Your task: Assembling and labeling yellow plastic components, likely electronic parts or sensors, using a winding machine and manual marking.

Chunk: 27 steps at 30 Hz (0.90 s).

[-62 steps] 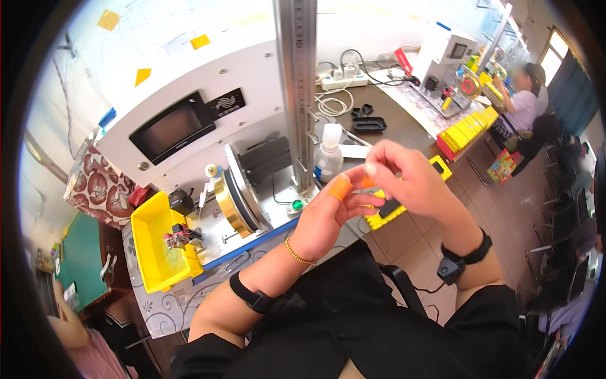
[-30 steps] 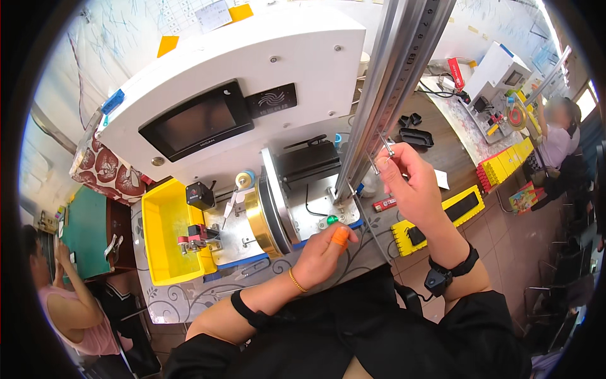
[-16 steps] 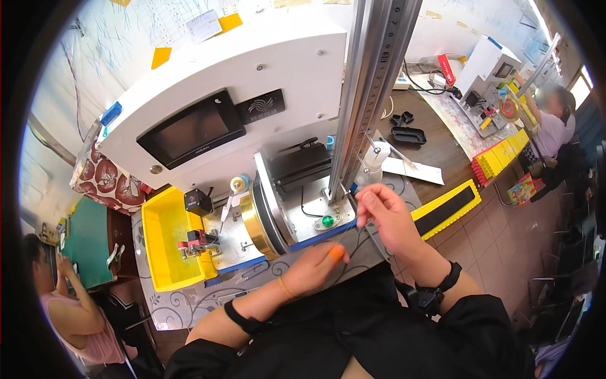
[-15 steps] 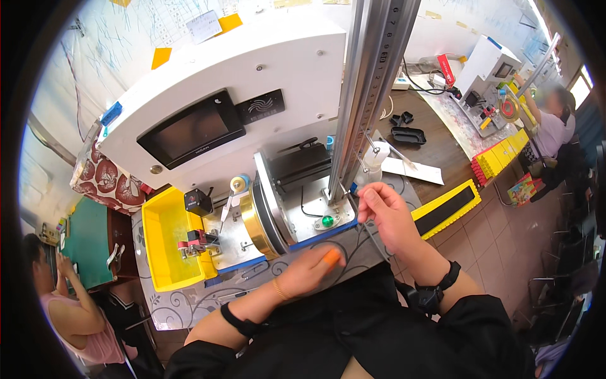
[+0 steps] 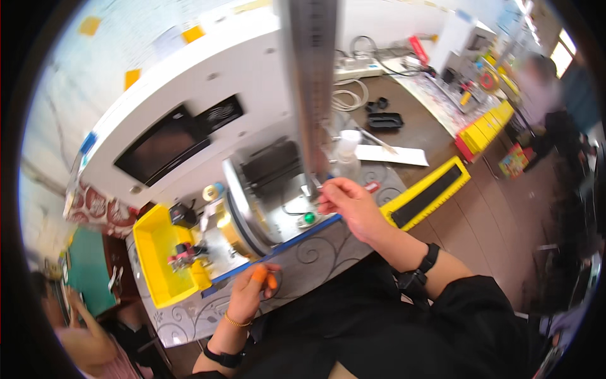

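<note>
My right hand (image 5: 350, 205) is beside the foot of the upright metal post (image 5: 314, 82), its thumb and fingers pinched together. What it holds, if anything, is too small to make out. Lower left, in front of the gold-rimmed drum (image 5: 232, 230), my left hand (image 5: 248, 295) hangs over the table edge with its fingers curled. Orange covers show on its fingertips; nothing can be made out between them. Drum and post belong to a white machine (image 5: 189, 82) with a dark screen (image 5: 161, 142). A green button (image 5: 308, 218) sits near the post's foot.
A yellow bin (image 5: 151, 259) stands left of the drum. To the right are a clear bottle (image 5: 347, 158), a white strip (image 5: 392, 154), a black tray (image 5: 384, 121) and a yellow-black rack (image 5: 404, 215). Other people (image 5: 540, 85) sit far right and at lower left.
My left hand has moved left, away from my right hand, to in front of the drum. My right hand has come closer to the post's foot. The whole view has shifted and blurred.
</note>
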Tool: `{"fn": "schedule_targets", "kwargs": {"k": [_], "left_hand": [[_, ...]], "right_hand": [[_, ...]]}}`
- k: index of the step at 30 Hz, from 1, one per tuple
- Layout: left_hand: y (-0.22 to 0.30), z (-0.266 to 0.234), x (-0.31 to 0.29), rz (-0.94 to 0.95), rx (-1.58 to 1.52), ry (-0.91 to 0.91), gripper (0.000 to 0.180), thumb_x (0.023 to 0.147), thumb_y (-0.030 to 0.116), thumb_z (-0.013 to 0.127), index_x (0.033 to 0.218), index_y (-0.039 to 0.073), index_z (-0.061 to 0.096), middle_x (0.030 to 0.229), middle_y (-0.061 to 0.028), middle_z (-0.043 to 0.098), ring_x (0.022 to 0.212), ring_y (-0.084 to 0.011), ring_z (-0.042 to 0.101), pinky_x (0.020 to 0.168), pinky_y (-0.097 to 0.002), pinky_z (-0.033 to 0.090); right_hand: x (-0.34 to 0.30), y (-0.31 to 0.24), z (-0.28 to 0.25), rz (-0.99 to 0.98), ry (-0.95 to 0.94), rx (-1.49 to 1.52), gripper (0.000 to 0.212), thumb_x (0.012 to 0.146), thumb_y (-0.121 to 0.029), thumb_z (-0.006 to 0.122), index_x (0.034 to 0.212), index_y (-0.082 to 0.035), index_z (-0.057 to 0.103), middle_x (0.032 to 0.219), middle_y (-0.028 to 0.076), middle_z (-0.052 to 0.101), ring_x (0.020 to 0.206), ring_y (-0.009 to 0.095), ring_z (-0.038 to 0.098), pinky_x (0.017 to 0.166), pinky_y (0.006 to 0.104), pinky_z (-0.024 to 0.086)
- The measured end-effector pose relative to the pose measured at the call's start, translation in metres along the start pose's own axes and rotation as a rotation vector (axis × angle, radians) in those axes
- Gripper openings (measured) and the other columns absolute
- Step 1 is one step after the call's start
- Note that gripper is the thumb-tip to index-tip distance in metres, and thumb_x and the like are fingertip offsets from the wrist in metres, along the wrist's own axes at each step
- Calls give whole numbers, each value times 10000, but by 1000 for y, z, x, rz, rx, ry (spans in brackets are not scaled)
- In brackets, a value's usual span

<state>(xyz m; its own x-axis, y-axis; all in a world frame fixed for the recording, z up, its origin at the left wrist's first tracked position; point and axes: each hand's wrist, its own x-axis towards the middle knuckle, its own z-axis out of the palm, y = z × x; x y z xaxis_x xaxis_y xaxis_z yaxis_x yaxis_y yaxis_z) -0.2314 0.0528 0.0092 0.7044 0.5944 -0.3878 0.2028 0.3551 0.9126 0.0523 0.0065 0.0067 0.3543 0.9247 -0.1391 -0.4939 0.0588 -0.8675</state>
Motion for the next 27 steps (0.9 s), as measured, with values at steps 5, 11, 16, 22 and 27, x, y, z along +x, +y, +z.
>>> {"fn": "schedule_targets", "kwargs": {"k": [5,11,16,22,27], "left_hand": [[-11,0,0,76,-24,357,287,965,216,572,1092,-32,638,737,-35,610,529,-70,487,489,-192,383],[-17,-2,1,105,-173,410,182,936,142,601,1034,-6,640,725,-47,599,508,-79,476,459,-184,360],[-17,-4,-2,157,-247,447,160,943,148,590,1017,10,619,701,-33,557,508,-76,432,468,-192,348],[-15,-3,-5,178,-322,493,157,944,155,590,1019,18,599,703,-20,533,536,-71,413,481,-191,325],[-15,-8,-8,219,-318,508,131,944,152,589,1014,42,594,711,-13,536,545,-68,413,484,-188,315]], "right_hand": [[-3,1,5,22,-50,3,251,963,-225,582,1082,-4,598,923,60,633,813,126,641,746,258,527],[-9,0,-4,-36,-128,27,232,973,-198,565,1077,7,593,915,57,629,819,123,638,772,260,534],[-9,-1,-8,-34,-124,73,221,967,-202,573,1055,-2,600,906,53,626,799,113,630,747,254,539],[-8,-2,-10,-19,-142,117,222,965,-197,577,1054,5,597,905,53,621,800,114,633,745,253,542],[-7,-1,-11,-24,-150,132,225,964,-195,577,1051,11,594,905,58,618,797,120,634,741,254,545]]}}
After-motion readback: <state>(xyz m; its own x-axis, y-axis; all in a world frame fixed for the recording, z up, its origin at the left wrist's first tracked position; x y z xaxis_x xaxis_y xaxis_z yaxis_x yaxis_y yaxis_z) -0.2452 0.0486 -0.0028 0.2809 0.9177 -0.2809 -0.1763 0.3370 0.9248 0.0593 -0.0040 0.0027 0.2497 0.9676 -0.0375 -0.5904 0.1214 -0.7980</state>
